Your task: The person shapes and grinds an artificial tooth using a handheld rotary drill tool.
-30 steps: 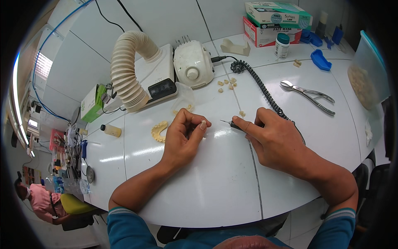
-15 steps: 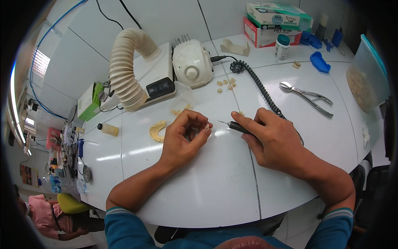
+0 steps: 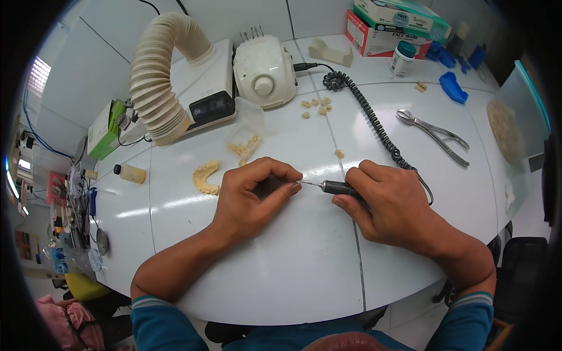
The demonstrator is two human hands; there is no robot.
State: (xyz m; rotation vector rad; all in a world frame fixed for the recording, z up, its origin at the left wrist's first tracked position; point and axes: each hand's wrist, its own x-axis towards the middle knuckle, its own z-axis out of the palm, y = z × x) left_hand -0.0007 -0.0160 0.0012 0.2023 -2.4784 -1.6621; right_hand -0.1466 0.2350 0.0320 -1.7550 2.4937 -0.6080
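I'm pinching a small pale piece between the thumb and forefinger of my left hand; it's mostly hidden, the fingertips nearly meeting. My right hand is closing thumb and curled fingers around the black handpiece. That tool is lying between my hands, its long axis running almost left to right, its thin metal bit pointing left at the pinch. My left fingertips are sitting nearest the bit's end; whether it's touching the piece, I cannot tell.
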